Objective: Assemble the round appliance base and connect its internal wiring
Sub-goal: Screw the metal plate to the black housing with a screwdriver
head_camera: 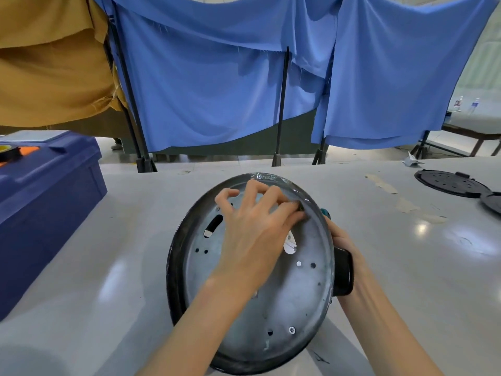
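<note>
Nearby, blue bin (48, 191) left, black lids (450, 183) right, L hand (254, 229) across base (298, 294).

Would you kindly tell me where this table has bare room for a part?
Bare tabletop lies between the blue crate and the round base, and right of the right hand, nearer than the black covers. Crowded: the base, where the left hand pinches a small dark part and the right holds a black tool.
</note>
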Demonstrator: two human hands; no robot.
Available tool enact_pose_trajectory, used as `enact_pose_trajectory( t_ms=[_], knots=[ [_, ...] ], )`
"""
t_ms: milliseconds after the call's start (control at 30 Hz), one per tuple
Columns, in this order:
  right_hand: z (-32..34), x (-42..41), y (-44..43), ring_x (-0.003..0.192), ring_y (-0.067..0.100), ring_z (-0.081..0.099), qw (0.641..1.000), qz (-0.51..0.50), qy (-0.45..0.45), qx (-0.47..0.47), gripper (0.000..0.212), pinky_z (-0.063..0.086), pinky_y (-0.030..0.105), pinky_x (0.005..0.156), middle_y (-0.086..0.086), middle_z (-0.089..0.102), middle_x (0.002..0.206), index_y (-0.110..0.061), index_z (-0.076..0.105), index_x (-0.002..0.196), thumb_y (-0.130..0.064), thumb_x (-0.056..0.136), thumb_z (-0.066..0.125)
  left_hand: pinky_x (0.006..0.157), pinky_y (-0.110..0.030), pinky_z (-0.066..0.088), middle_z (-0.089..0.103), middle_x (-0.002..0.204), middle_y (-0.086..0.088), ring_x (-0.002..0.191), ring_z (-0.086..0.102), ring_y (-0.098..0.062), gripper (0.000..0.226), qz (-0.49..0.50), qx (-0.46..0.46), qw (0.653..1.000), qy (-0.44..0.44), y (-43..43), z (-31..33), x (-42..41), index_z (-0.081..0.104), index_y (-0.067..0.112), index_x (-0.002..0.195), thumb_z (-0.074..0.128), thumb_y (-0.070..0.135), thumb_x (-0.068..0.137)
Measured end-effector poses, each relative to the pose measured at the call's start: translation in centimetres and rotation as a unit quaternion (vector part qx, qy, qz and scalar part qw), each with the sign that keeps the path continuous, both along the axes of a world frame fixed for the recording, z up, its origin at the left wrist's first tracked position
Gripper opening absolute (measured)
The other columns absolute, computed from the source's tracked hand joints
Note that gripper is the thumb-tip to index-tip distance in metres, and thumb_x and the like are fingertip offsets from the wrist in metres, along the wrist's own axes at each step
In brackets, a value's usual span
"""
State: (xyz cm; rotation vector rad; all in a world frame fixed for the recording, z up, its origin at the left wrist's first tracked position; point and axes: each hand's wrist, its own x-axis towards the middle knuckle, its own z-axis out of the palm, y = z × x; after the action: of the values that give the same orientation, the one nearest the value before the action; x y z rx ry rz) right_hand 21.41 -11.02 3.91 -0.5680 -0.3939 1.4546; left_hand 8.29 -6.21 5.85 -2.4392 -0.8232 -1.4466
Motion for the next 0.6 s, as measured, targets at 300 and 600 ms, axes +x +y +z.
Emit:
enact_pose_trajectory(
  t_ms=[300,600],
  knots=[
    [-1.0,0.9,-0.2,0.065,0.014,0.073,0.991,-0.023,-0.128,-0.016,0.02,0.057,0.024,0.05,0.001,0.076,0.076,-0.02,0.08,0.069,-0.033,0.069,0.065,0.079,-0.029,0.014,0.065,0.087,0.021,0.1,0.042,-0.009,0.006,-0.079,-0.23,0.965,-0.1,-0.1,0.9,0.2,0.076,0.039,0.086,0.073,0.035,0.084],
    [-1.1,0.6,0.5,0.078,0.022,0.073,0.999,0.039,-0.035,0.015,0.044,0.059,0.029,0.062,0.012,0.074,0.089,-0.002,0.074,0.095,-0.02,0.057,0.088,0.085,-0.041,0.022,0.063,0.077,0.014,0.1,0.045,-0.015,0.016,-0.045,-0.18,0.973,-0.135,-0.3,1.1,1.4,0.074,0.023,0.066,0.077,0.007,0.069]
  ],
)
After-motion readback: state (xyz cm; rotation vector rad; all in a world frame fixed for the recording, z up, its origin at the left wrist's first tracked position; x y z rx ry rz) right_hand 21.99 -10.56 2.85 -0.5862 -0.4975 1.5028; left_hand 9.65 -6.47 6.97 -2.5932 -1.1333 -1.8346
